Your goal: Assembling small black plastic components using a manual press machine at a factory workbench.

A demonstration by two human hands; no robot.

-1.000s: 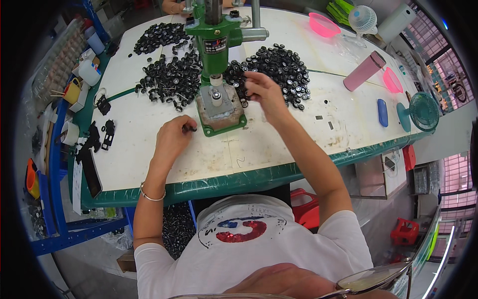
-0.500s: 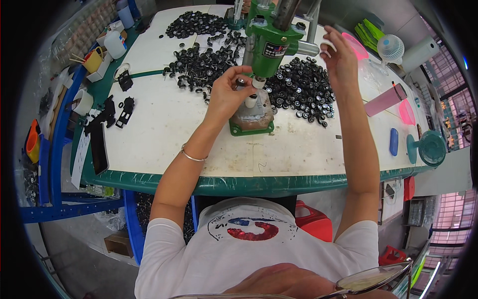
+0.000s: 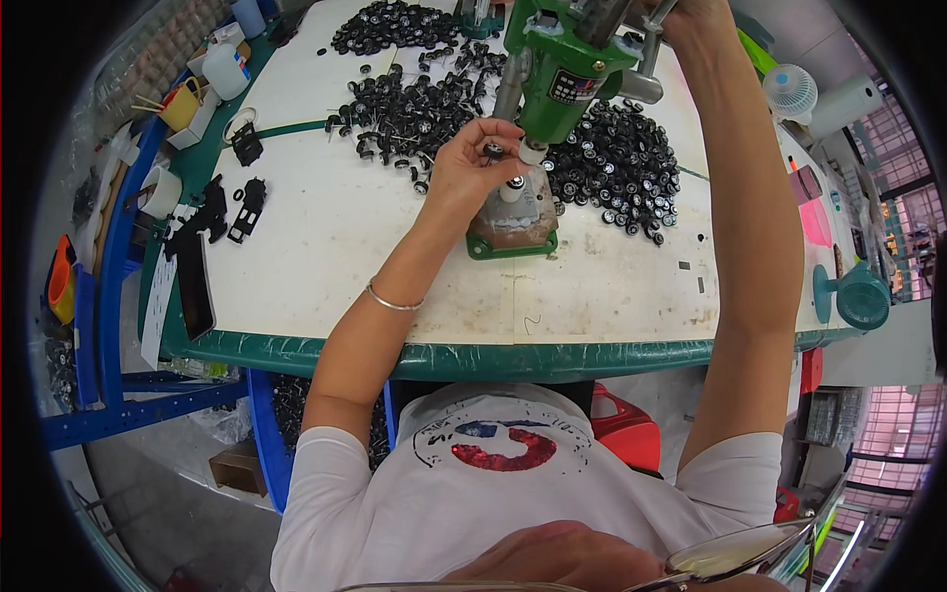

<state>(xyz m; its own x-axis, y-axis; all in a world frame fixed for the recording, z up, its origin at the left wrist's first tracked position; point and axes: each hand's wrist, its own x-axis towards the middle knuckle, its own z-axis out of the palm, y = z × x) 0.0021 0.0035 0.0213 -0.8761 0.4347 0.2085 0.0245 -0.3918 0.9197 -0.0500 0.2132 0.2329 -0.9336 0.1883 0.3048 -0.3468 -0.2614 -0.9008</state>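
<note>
My L hand (image 3: 473, 166) pinches a wheel (image 3: 494, 151) at the press (image 3: 562, 89); R hand (image 3: 698, 20), top edge, prob. gripping lever (image 3: 652, 47). Axled pile (image 3: 419, 111) upper ctr.; lots of loose wheels (image 3: 619, 163) left.

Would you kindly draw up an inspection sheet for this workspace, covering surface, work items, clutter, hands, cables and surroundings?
Surface: white tabletop, stained toward the front; green edging.
Work items: green press standing on the tabletop; wheel pile to its right, more black parts to its left.
Clutter: dark flat slab and black plastic parts at left.
Hands: left hand pinches a small black wheel beside the press; right hand at the metal lever, partly cut off, grip unclear.
Cables: white loop at left, too unclear to call.
Surroundings: blue frame at left, red seat below the table edge, teal fan at right.
</note>
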